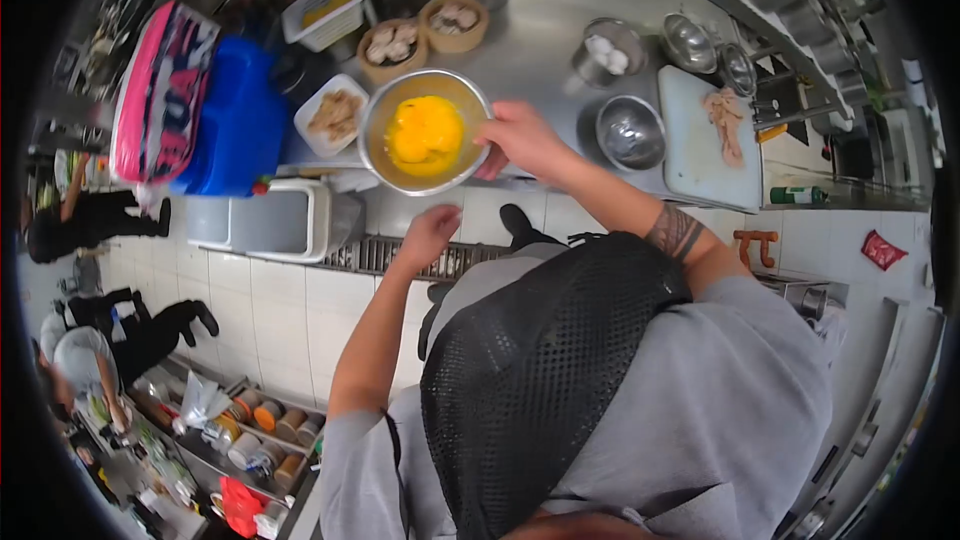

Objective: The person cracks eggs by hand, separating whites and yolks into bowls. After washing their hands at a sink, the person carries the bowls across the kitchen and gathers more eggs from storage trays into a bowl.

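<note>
My right hand [522,140] is closed on the rim of a metal mixing bowl [478,105], at the front edge of the steel counter. Inside the bowl lie several raw egg yolks [425,135] in clear egg white. My left hand [430,240] hangs in the air just below and in front of the bowl, apart from it. Its fingers are curled together, and nothing shows in them. Left of the bowl, a white dish [333,143] holds pale strips of food. Two round containers [455,38] of pale, lumpy food stand behind it.
A cutting board [690,175] with pale meat [723,125] lies right. Nearer are an empty-looking metal bowl [630,132] and a pot with eggs [608,52]. A blue bin [245,120] stands left, above a lidded bin [275,218]. Other people [85,355] work at far left.
</note>
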`<state>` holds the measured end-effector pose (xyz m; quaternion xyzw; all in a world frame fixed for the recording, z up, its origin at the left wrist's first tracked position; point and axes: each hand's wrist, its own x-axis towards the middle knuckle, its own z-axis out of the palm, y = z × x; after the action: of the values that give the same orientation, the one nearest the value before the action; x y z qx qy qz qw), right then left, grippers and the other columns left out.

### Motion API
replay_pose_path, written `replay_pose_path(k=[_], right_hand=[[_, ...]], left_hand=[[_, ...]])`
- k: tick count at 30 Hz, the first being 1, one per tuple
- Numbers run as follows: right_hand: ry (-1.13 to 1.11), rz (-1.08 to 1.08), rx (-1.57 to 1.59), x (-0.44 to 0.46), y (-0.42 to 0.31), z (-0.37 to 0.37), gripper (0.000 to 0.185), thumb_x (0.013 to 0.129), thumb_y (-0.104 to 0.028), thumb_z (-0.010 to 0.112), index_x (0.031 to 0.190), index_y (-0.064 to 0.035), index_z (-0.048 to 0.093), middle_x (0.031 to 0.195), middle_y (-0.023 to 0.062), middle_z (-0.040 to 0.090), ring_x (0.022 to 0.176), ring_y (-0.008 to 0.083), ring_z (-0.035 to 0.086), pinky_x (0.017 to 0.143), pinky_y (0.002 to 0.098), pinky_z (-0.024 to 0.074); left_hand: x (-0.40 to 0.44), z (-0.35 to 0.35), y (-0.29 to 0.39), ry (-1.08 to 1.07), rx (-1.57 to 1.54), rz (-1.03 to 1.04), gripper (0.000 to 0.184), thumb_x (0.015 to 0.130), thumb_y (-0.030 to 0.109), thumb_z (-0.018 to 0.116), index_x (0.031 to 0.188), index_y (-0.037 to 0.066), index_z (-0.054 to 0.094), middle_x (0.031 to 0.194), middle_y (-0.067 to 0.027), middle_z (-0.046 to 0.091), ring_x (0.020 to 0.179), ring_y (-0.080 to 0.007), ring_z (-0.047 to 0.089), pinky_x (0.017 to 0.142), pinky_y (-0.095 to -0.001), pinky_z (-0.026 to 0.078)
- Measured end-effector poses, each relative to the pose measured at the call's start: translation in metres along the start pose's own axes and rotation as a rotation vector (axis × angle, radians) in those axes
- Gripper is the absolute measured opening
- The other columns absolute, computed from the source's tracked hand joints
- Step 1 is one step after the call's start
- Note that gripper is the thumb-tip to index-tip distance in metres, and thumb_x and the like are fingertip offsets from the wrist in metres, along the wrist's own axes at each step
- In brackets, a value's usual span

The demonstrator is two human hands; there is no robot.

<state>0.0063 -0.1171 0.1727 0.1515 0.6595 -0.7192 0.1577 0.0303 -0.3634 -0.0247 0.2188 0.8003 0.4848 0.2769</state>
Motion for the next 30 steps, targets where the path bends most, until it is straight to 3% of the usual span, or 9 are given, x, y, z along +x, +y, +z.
replay_pose_path(k=[1,3,5,6,16,21,23,24,30], right_hand=[[0.059,0.003,0.005,-0.007,-0.003,-0.024,0.019,0.090,-0.011,0.062,0.098,0.0066,0.059,0.085,0.0177,0.068,0.064,0.0288,0.074,0.055,0.0371,0.0622],[0.116,0.002,0.014,-0.019,-0.004,-0.074,0.019,0.090,-0.011,0.062,0.097,0.0069,0.059,0.084,0.0173,0.068,0.063,0.0287,0.073,0.055,0.0369,0.0617],[0.225,-0.009,0.081,-0.029,0.000,-0.120,0.019,0.091,-0.010,0.061,0.097,0.0070,0.060,0.086,0.0170,0.068,0.063,0.0286,0.073,0.054,0.0361,0.0608],[0.215,-0.011,0.080,-0.036,0.002,-0.141,0.019,0.091,-0.010,0.061,0.097,0.0070,0.060,0.086,0.0170,0.068,0.063,0.0286,0.073,0.054,0.0361,0.0608],[0.432,-0.071,0.105,-0.064,-0.021,-0.258,0.017,0.090,-0.007,0.060,0.100,0.0072,0.062,0.088,0.0139,0.068,0.061,0.0248,0.071,0.053,0.0318,0.0599],[0.369,-0.161,-0.041,-0.055,-0.028,-0.251,0.018,0.087,-0.006,0.060,0.098,0.0076,0.065,0.087,0.0139,0.069,0.060,0.0224,0.069,0.055,0.0332,0.0621],[0.278,-0.160,-0.026,-0.043,-0.030,-0.230,0.020,0.086,-0.006,0.059,0.100,0.0070,0.066,0.088,0.0140,0.071,0.064,0.0218,0.070,0.056,0.0340,0.0628],[0.226,-0.141,-0.010,-0.035,-0.029,-0.217,0.021,0.086,-0.005,0.058,0.101,0.0066,0.066,0.089,0.0139,0.071,0.067,0.0217,0.071,0.056,0.0344,0.0631],[-0.247,-0.087,-0.015,0.029,0.006,-0.044,0.022,0.086,-0.003,0.055,0.104,0.0056,0.064,0.091,0.0143,0.072,0.069,0.0237,0.073,0.055,0.0370,0.0637]], left_hand=[[0.042,0.011,0.022,-0.055,0.043,0.033,0.036,0.100,0.025,0.065,0.127,0.001,0.066,0.115,-0.0173,0.072,0.107,-0.0278,0.069,0.092,-0.0387,0.054],[0.129,0.053,0.056,0.159,-0.005,0.471,0.038,0.100,0.020,0.067,0.134,0.004,0.062,0.129,-0.0144,0.067,0.115,-0.0248,0.066,0.097,-0.0396,0.053],[0.207,0.095,0.074,-0.117,-1.066,0.183,0.042,0.099,0.018,0.067,0.138,0.004,0.059,0.141,-0.0145,0.060,0.123,-0.0264,0.062,0.100,-0.0421,0.053],[0.240,0.107,0.095,-0.132,-1.168,0.148,0.041,0.099,0.018,0.067,0.136,0.003,0.059,0.138,-0.0148,0.061,0.121,-0.0268,0.063,0.099,-0.0424,0.054],[0.353,0.163,0.182,-0.038,-0.820,0.091,0.035,0.091,0.022,0.069,0.116,-0.002,0.067,0.108,-0.0180,0.069,0.099,-0.0314,0.070,0.087,-0.0452,0.058],[0.305,0.117,0.137,0.288,-0.441,0.007,0.034,0.087,0.024,0.070,0.106,-0.005,0.071,0.094,-0.0195,0.073,0.088,-0.0337,0.074,0.082,-0.0466,0.060],[0.254,0.084,0.120,0.418,-0.314,-0.150,0.034,0.086,0.025,0.070,0.102,-0.006,0.072,0.088,-0.0202,0.074,0.084,-0.0346,0.075,0.079,-0.0472,0.061],[0.216,0.064,0.133,0.381,-0.274,-0.378,0.032,0.084,0.023,0.069,0.094,-0.008,0.073,0.075,-0.0202,0.073,0.069,-0.0348,0.076,0.071,-0.0461,0.062],[-0.030,-0.036,0.082,0.731,-0.539,-0.472,0.026,0.085,0.011,0.064,0.099,-0.010,0.070,0.078,-0.0177,0.072,0.065,-0.0248,0.075,0.060,-0.0377,0.061]])
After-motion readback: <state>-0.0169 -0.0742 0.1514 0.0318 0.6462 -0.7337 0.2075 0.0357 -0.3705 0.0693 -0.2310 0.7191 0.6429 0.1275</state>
